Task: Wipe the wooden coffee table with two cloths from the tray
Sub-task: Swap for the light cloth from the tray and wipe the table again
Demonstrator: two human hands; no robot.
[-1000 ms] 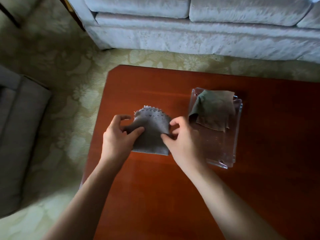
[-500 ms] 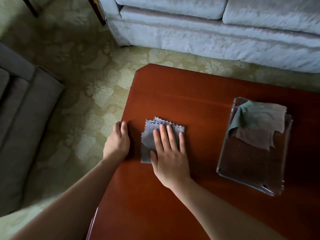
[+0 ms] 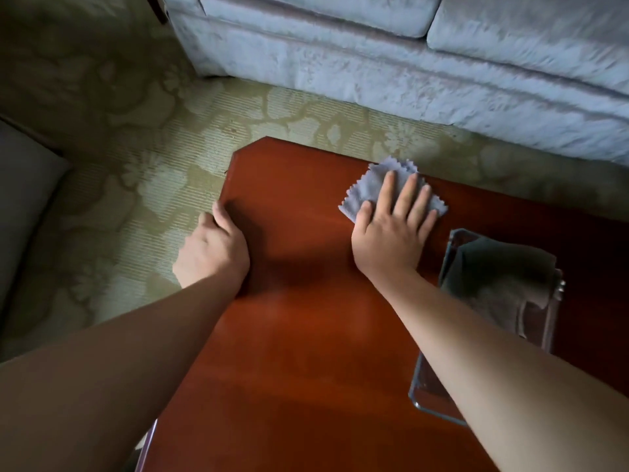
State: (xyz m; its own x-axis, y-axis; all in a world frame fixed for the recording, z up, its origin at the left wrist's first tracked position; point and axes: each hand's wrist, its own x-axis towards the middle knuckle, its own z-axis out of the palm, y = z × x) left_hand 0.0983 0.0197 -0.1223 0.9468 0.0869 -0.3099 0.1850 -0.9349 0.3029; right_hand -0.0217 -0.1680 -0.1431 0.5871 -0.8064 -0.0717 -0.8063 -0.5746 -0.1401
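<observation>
A small grey cloth point(image 3: 371, 185) with zigzag edges lies flat on the reddish wooden coffee table point(image 3: 299, 335), close to its far edge. My right hand point(image 3: 391, 233) presses down on the cloth, palm flat and fingers spread. My left hand point(image 3: 214, 250) curls over the table's left edge. A clear plastic tray point(image 3: 417, 400) sits to the right of my right hand, partly hidden by my forearm. In it lies a second, darker grey-green cloth point(image 3: 500, 277), crumpled at the tray's far end.
A pale blue-grey sofa point(image 3: 408, 63) runs along behind the table with a narrow strip of patterned carpet point(image 3: 153, 185) between. A grey upholstered seat point(image 3: 20, 199) stands at the left edge of view.
My right hand has slid the grey cloth from near the left edge toward the far edge and to the right. My left hand stays on the table's left edge.
</observation>
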